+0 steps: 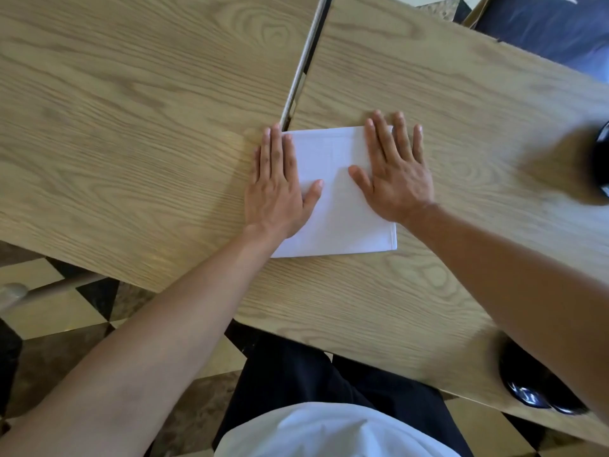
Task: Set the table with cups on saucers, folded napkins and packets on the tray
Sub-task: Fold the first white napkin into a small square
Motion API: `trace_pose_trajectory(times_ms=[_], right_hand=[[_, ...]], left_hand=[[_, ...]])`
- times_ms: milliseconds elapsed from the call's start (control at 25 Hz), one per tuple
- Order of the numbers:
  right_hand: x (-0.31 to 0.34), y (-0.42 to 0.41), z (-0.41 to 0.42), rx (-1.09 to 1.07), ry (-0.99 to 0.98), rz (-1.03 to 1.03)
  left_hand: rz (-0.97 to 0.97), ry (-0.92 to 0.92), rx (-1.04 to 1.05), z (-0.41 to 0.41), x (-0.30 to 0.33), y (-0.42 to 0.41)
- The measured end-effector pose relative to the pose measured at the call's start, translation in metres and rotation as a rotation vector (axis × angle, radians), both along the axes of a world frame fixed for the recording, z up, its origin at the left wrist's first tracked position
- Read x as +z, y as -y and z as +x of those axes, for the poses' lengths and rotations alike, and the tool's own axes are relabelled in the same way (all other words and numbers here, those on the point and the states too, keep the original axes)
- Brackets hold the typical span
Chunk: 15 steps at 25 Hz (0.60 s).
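Now both of my hands lie flat on a white napkin. My left hand is open, with its fingers straight and close together, and it presses on the left edge of the napkin. Its outer fingers lie partly on the wood beside the napkin. My right hand is open too, with its fingers spread a little, and it presses on the top right part. Neither hand grips anything. The napkin is folded into a square and lies flat on the wooden bench, near the middle. Its top left corner sits right at a dark gap where two bench tops meet. Two dark, shiny things show on my right, one at the far right edge and one under my right arm, both too blurred for me to tell what they are. Below the bench I see a checkered floor.
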State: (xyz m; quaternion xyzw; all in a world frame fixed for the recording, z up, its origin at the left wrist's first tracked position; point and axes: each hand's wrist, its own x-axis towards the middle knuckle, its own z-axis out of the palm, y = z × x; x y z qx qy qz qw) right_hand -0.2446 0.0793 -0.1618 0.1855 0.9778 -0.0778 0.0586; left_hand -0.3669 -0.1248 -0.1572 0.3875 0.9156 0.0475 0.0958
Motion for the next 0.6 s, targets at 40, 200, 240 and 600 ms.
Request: trace_pose_trajectory(times_ms=[40,200,240,600], right_hand=[[0.003,0.001,-0.001,-0.009,0.003,-0.022],[0.023,-0.004,-0.014,-0.078,-0.109,-0.083],[0.029,-0.006,-0.022,-0.120,-0.141,-0.094],[0.058,-0.030,-0.057,-0.200,0.091,-0.246]], left_hand=[[-0.007,-0.002,-0.002,-0.001,0.003,0.000],[0.038,-0.062,-0.038,-0.026,0.024,-0.005],[0.031,-0.062,-0.039,-0.035,0.030,-0.010],[-0.192,0.097,-0.018,-0.074,0.061,-0.048]])
